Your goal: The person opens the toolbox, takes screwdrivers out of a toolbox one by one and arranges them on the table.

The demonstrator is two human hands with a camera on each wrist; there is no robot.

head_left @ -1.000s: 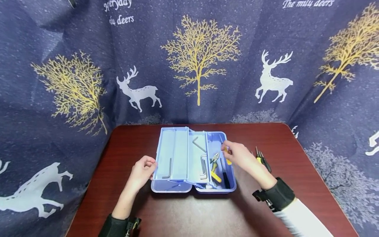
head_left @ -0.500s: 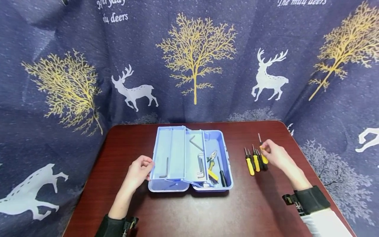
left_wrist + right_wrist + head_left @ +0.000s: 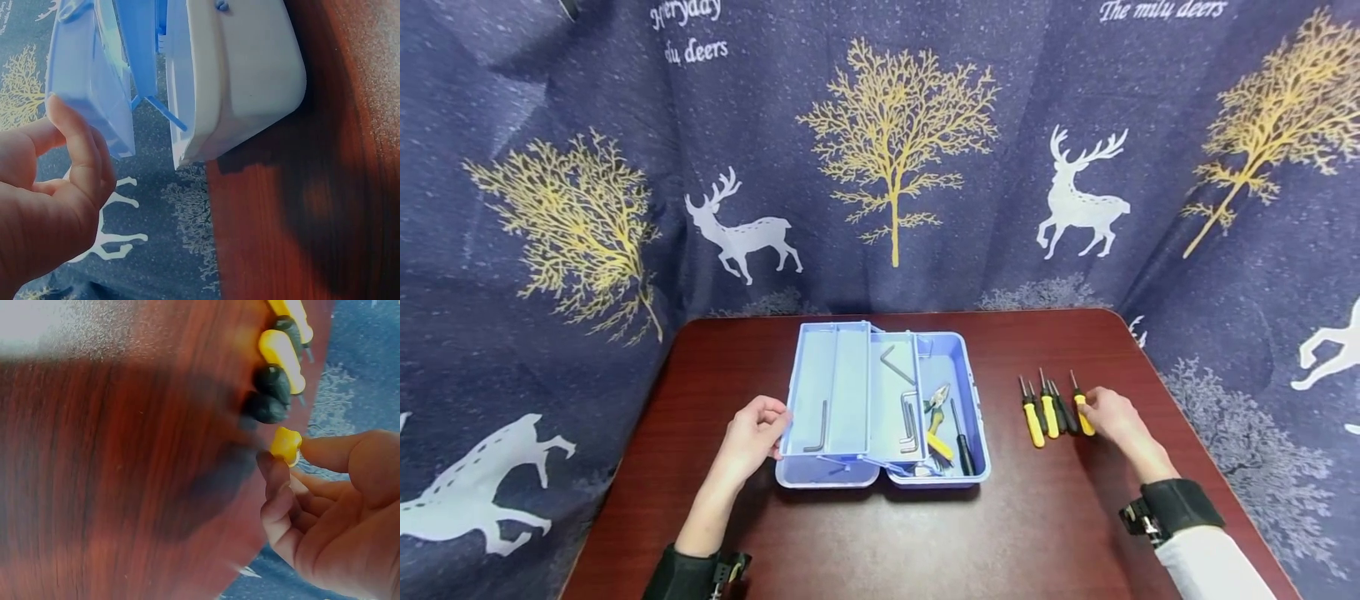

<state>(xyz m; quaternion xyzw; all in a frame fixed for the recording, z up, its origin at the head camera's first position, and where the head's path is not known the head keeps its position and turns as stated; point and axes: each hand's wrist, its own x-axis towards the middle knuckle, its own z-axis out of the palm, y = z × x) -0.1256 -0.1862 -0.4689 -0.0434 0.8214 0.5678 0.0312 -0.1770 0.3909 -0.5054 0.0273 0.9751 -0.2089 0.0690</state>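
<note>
A light blue toolbox [image 3: 983,417] stands unfolded on the table, its trays raised to the left. My left hand [image 3: 756,429] grips the outer edge of the left tray [image 3: 852,392]; in the left wrist view, curled fingers [image 3: 81,147] meet the tray's wall [image 3: 84,94]. At the right, my right hand [image 3: 1112,417] pinches a yellow-handled screwdriver [image 3: 1082,408] by thumb and fingers, its handle end [image 3: 286,445] showing in the right wrist view. Beside it lie several screwdrivers [image 3: 1049,417] with yellow or black handles, side by side, shafts pointing away.
Hex keys lie in the trays, one L-shaped hex key [image 3: 823,427] at the left. Pliers [image 3: 937,408] and a black-handled screwdriver [image 3: 964,450] lie in the toolbox's deep right bin. A dark blue deer-print curtain [image 3: 925,287] hangs behind the table [image 3: 970,542].
My right hand has carried the yellow-handled screwdriver from over the toolbox bin rightward, then down beside the row of screwdrivers. My left hand has stayed at the tray edge.
</note>
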